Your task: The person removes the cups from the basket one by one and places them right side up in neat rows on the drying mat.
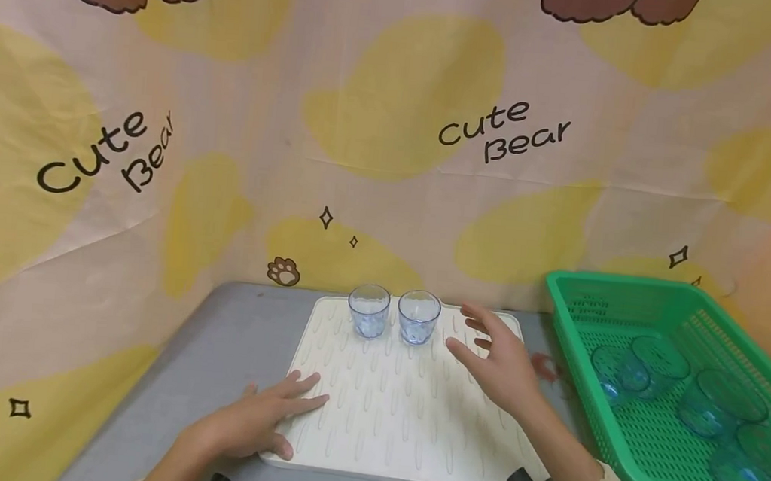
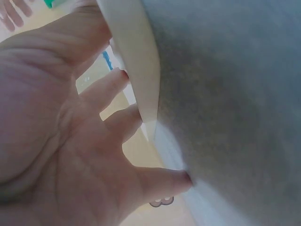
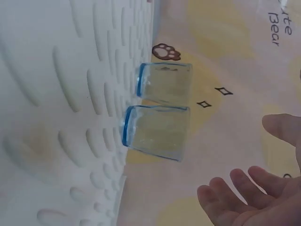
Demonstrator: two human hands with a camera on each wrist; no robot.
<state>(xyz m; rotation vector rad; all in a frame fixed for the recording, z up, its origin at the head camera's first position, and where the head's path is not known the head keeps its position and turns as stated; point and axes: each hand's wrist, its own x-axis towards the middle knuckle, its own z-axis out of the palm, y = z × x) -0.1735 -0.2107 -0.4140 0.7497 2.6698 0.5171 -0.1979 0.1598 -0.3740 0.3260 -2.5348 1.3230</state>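
Observation:
Two clear bluish glasses stand upright side by side at the back of a white ridged mat (image 1: 405,423): the left glass (image 1: 369,313) and the right glass (image 1: 418,318). My left hand (image 1: 256,419) rests on the mat's left edge with its fingers spread; in the left wrist view, fingertips (image 2: 120,77) touch the mat's rim (image 2: 136,61). Over the right part of the mat, my right hand (image 1: 501,367) hovers with nothing in it, thumb and fingers apart. In the right wrist view this hand (image 3: 263,202) is separate from both glasses.
To the right stands a green plastic basket (image 1: 645,480) with several bluish glasses (image 1: 722,403) inside. A grey tabletop (image 1: 213,355) lies under the mat. Behind it hangs a cloth (image 1: 395,120) printed with yellow patches and "Cute Bear" lettering.

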